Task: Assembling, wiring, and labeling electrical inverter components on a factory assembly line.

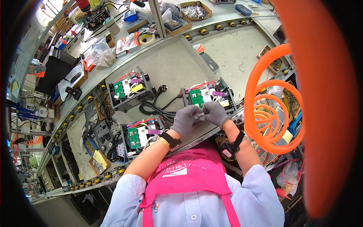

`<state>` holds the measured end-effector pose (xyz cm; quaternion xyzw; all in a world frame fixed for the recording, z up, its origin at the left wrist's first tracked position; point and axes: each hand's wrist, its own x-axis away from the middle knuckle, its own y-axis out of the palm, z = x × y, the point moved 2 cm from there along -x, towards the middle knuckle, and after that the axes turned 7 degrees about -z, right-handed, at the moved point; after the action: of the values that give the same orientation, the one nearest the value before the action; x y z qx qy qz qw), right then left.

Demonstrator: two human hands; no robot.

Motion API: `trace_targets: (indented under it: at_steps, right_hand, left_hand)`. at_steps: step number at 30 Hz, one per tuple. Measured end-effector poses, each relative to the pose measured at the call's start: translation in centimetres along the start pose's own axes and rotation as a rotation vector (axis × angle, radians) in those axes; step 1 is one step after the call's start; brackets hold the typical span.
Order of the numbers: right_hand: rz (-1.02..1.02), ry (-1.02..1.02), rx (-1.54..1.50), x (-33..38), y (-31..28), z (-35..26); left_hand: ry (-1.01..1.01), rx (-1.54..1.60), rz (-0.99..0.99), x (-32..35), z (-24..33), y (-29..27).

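View inspected: head camera, the only one we have.
Unit at the hands: we find the open-topped electronics unit (207, 93) just beyond the gloved hands, on the grey work surface (172, 56).
Long axis of unit: it runs roughly left to right across the wearer's front, its right end slightly farther off.
Nearer hand: the right hand (216, 114), which overlaps the unit's near edge in our view; we cannot confirm contact.
Left hand: the left hand (184, 120) sits short of the unit's left end, a little closer to the body.
State of hands: together, fingers bent inward, fingertips meeting in front of the unit.
Item held: something small and pale may be pinched between the fingertips; glove and item blend, so we cannot tell.
Cord: we note a black power cord (150, 109) looped left of the unit, beyond the left hand.
Other units: a similar far-left unit (129, 90) stands beyond the cord; a near-left unit (143, 135) stands beside the left forearm.
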<state>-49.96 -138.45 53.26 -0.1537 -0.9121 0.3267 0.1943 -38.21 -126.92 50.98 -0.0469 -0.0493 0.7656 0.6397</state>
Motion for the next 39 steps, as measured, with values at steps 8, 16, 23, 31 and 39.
trace_targets:
  at_steps: [8,16,23,31,39]
  right_hand:
    - [-0.096,-0.080,0.390,-0.7,-2.5,-2.0]
    - [-0.149,-0.345,0.221,-9.2,0.4,-15.3]
    - [0.117,-0.537,0.358,-19.8,11.5,-23.2]
    - [0.155,-0.575,0.374,-23.6,17.9,-21.0]
    - [-0.027,-0.600,-0.095,-25.2,15.0,-20.1]
  left_hand:
    - [-0.187,-0.176,0.274,3.6,2.3,-6.1]
    - [-0.284,0.794,0.416,14.1,6.2,-21.0]
    - [-0.333,0.554,0.690,19.8,4.2,-26.3]
    - [-0.189,1.210,0.637,18.3,-1.7,-29.7]
    - [-0.158,0.973,0.651,11.5,-1.9,-32.2]
